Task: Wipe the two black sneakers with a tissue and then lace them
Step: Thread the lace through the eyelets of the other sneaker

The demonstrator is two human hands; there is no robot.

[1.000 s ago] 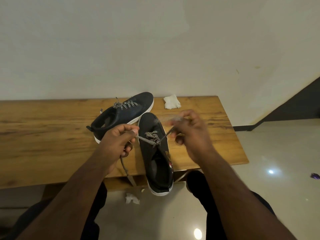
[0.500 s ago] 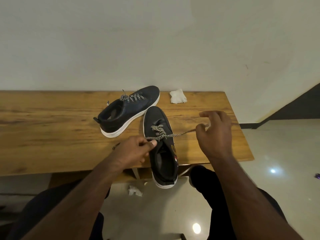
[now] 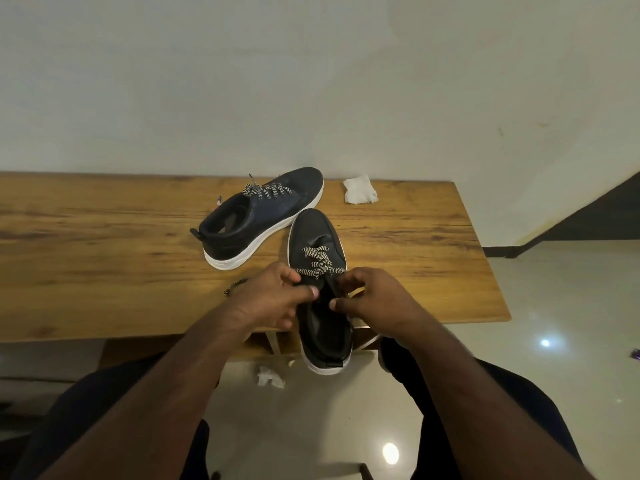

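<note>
A loose end of the black-and-white patterned lace [image 3: 236,285] lies on the long wooden bench [image 3: 104,237] to the left of my left hand; if I pull the other side hard, I judge that end could slip back through an eyelet and undo a row; behind it the far black sneaker with a white sole [image 3: 263,216] rests on its side, its laces threaded but seemingly untied, so it is out of my way for now. My left hand [image 3: 273,301] has its fingers curled round the lace at the left edge of the near black sneaker with a white sole [image 3: 320,289], thumb pressed toward the tongue; my right hand [image 3: 372,301] is curled at the opposite edge, but whether it actually pinches lace I cannot tell. This near shoe points away from me, its heel jutting past the bench's front edge over the floor; a sharp tug toward me could tip it off. Uneven pulls would leave the crossings lopsided. A crumpled white tissue [image 3: 360,191] sits well apart at the back right; another white scrap [image 3: 270,376] lies on the floor below.
</note>
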